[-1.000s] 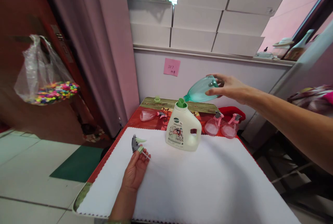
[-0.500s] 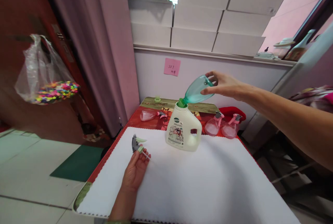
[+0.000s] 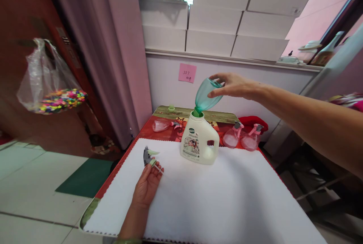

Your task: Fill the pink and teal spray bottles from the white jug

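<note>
My right hand (image 3: 231,86) grips a clear teal bottle (image 3: 204,96) by its base and holds it upside down, neck in the green mouth of a white jug (image 3: 199,140) with a handle. The jug stands upright on the white cloth (image 3: 215,202). My left hand (image 3: 148,184) rests on the cloth near the left edge, fingers closed on the stem of a grey and green spray trigger head (image 3: 149,156) whose thin dip tube sticks out to the right.
Two pink spray bottles (image 3: 241,137) stand behind the jug on the right; another pink one (image 3: 164,124) lies on the red table (image 3: 120,168) at the back left, near a green cap (image 3: 171,107). White boxes (image 3: 221,21) line the sill. A bag of coloured beads (image 3: 49,85) hangs left.
My right hand has swung the teal bottle leftward and tipped it from lying sideways above the jug to nearly upside down with its neck in the jug's mouth. My left hand stayed still.
</note>
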A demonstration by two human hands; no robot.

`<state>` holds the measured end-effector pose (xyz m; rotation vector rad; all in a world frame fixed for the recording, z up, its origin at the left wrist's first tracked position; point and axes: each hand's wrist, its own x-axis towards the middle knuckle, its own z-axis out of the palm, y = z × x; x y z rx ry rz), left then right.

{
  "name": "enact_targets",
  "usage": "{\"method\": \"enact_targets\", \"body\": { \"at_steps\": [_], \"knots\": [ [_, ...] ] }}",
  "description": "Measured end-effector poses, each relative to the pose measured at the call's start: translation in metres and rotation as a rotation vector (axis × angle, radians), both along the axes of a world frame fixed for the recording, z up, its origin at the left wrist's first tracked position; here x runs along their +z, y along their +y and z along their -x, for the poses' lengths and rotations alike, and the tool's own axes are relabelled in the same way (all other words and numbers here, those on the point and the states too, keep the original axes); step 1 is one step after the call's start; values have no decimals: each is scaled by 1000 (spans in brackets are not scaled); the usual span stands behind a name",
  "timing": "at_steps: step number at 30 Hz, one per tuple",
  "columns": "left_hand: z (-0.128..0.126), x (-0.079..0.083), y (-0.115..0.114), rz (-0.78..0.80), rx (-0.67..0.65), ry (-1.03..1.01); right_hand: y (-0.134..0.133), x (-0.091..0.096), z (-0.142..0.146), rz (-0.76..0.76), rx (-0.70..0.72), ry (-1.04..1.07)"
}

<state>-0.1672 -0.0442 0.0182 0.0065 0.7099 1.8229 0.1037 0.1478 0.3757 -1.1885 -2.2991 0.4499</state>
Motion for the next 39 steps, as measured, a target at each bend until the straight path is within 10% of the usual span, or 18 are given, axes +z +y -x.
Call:
{"method": "enact_targets", "body": {
  "at_steps": [25,39],
  "knots": [
    [0,0,2,20,10,19,2,-6,-7,27,17,72],
    [-6,17,5,56,2,-48,-46,-165,-73,584,-93,1030]
  ]
}}
